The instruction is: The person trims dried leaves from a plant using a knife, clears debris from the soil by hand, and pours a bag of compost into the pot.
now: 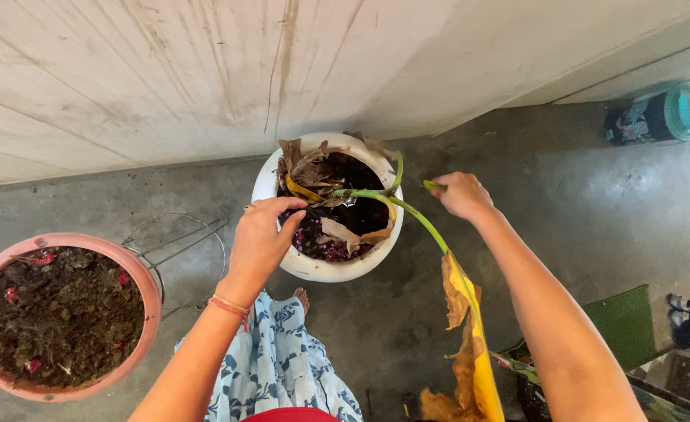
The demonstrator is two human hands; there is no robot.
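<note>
Yellowed leaf (478, 367) cut off below, right hand (461, 194) gripping stem (419, 219); left hand (260, 234) on white pot (325, 270)

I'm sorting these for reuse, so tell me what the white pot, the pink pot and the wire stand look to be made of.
White pot: probably glazed ceramic or smooth plastic; an even, faintly glossy skin.
Pink pot: looks like painted clay or matte plastic; dull, scuffed rim.
Wire stand: thin bare metal rod, grey, bent into a ring with struts.

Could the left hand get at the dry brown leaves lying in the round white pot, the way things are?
Probably yes. The left hand already rests over the near rim of the round white pot, and the dry brown leaves lie uncovered just beyond its fingers. Only the bent green stem crosses nearby.
</note>
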